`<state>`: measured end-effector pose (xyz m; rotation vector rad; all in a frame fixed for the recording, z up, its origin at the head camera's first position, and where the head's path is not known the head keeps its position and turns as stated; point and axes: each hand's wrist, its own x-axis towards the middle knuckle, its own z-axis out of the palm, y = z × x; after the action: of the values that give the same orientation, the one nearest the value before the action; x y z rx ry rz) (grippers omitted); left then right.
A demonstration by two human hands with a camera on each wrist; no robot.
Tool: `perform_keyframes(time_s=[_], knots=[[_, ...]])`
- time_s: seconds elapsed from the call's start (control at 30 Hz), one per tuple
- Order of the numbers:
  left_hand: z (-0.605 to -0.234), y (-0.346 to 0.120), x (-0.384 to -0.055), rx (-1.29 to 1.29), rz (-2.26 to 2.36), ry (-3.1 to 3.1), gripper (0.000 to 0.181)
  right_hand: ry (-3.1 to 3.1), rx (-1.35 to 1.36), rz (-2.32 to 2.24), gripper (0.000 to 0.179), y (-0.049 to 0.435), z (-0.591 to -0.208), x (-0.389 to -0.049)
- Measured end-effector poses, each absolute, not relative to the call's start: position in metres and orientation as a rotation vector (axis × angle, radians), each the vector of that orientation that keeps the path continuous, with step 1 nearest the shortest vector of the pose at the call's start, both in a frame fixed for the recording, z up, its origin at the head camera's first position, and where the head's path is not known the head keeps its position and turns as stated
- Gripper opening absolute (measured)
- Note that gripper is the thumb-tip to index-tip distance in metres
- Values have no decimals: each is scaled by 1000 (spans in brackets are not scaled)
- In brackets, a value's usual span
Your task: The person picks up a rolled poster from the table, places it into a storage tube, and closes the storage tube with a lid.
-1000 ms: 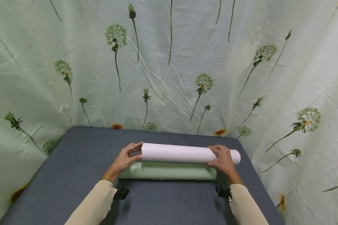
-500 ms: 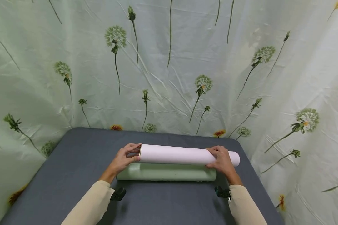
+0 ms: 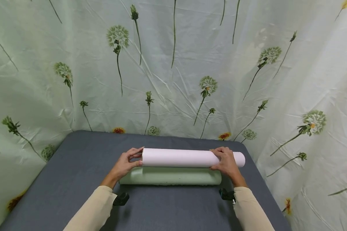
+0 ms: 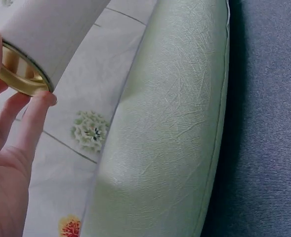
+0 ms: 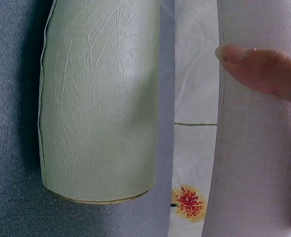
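Both hands hold a pale pink wallpaper roll level, raised above and behind a green one in the head view. My left hand grips its left end, with fingertips at the rim. The left wrist view shows that end of the pink roll hollow and golden inside. My right hand grips the roll near its right end, thumb on the near side. The pale green wallpaper roll, with a creased, textured surface, lies on the table; its loose long edge shows in the right wrist view.
The dark grey cloth-covered table has rounded far corners. A pale curtain printed with dandelions hangs right behind it and along both sides. Black wrist devices sit beneath the cream sleeves.
The pink roll and both hands have shifted very slightly left in the head view, with the grip unchanged. The green roll still lies in place.
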<state>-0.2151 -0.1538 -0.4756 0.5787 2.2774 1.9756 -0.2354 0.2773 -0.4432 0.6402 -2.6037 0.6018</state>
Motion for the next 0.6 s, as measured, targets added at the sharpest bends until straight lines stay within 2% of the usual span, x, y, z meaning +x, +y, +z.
perform_keyframes(time_s=[0.6], knots=[[-470, -156, -217, 600, 1868, 2339, 61, -2636, 632, 624, 68, 282, -443, -235]])
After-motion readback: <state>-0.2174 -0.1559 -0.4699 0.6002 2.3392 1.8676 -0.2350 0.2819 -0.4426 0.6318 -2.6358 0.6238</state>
